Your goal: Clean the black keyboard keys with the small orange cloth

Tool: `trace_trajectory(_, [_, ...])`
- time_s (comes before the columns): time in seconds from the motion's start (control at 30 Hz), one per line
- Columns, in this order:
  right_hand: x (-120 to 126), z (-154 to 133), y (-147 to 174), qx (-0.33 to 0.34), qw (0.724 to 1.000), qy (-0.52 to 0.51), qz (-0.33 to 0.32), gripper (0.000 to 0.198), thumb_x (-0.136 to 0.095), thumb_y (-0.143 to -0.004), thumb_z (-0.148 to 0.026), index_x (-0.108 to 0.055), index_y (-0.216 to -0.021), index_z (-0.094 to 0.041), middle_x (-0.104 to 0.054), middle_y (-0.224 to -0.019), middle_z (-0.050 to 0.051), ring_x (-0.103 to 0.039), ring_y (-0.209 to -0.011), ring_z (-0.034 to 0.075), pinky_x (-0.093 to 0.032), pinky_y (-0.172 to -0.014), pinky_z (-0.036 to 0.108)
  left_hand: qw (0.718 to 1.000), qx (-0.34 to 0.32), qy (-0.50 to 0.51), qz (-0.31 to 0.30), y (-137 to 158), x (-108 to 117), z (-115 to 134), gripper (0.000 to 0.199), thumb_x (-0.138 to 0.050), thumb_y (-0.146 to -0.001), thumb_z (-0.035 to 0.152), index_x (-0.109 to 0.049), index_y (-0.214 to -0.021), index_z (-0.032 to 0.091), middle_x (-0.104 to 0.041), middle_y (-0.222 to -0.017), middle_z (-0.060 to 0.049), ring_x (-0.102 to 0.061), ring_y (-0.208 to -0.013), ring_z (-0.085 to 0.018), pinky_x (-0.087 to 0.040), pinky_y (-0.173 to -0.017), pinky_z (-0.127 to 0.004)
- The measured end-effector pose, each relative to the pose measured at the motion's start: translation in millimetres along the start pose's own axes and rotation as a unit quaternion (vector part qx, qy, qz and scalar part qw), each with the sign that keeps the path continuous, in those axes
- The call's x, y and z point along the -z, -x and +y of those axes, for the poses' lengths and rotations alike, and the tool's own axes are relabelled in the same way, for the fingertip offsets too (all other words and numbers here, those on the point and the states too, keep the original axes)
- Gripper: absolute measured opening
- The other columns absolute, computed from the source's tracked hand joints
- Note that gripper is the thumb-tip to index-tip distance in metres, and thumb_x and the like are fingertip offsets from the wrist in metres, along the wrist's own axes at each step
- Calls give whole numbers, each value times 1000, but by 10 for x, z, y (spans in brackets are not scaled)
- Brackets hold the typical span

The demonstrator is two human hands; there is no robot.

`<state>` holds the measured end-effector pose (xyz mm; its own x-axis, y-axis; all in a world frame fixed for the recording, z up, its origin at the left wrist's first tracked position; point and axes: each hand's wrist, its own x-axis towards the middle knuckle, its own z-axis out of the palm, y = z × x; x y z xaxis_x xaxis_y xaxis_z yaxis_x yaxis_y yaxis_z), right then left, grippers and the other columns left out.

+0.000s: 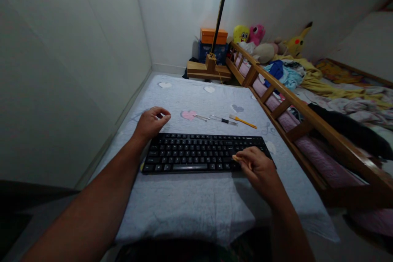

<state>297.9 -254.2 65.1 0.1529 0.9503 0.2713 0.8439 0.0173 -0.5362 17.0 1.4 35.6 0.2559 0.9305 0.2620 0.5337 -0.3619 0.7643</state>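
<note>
A black keyboard (196, 153) lies flat on the pale cloth-covered table. My right hand (256, 166) is over its right end, fingers closed around a small orange-tan piece of soft-looking material (236, 158); most of that piece is hidden in the hand. At the keyboard's far left corner is my left hand (152, 122), its fingers loosely curved with a gap inside the thumb and nothing visible in it. Beyond the keyboard lie thin white sticks like cotton swabs (201, 117), a slim tool with a black grip (224, 120) and a yellow-handled brush (244, 122).
A wooden bed rail (276, 86) runs along the table's right side, with bedding and plush toys behind it. A wall (76, 69) stands close on the left. Past the table's far edge are a wooden stand (210, 67) with a dark pole and an orange box (213, 35).
</note>
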Motion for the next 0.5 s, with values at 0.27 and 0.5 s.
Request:
trace_trajectory(0.27, [-282, -332, -472, -68, 976, -206, 22, 17, -65, -87, -36, -60, -95, -22, -63, -79, -1, -57, -68, 14, -42, -62, 26, 993, -3, 104, -53, 73, 94, 231, 35, -67, -74, 46, -74, -92, 17, -68, -91, -5, -52, -68, -14, -44, -69, -30])
trace_trajectory(0.5, [-540, -660, -612, -131, 873, -469, 2, 26, -72, -82, -43, -59, -87, -22, -60, -73, -3, -52, -65, 12, -40, -62, 25, 950, -109, 201, -212, 223, 165, 580, 22, -73, -76, 37, -72, -91, 20, -73, -109, -7, -62, -103, -22, -43, -79, -31])
